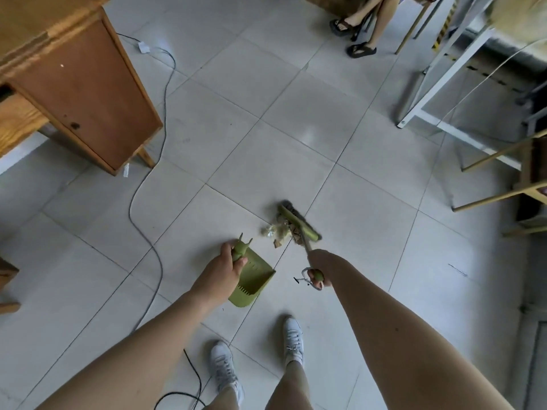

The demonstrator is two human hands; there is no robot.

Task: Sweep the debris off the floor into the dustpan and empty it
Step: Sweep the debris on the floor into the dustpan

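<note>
**A:** Hands?
**B:** The left hand (228, 263) grips the dustpan (256, 281) by its handle. The right hand (318, 267) is curled round the broom (299, 223) handle.
**A:** And the debris?
**B:** The debris (278, 230) lies on the floor (266, 113) against the broom head (bristles blurred), near the dustpan.

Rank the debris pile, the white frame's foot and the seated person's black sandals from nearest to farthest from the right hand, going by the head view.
From the right hand:
1. debris pile, on the floor just ahead, slightly left.
2. white frame's foot, ahead and to the right.
3. black sandals, far ahead, near the top edge.
</note>
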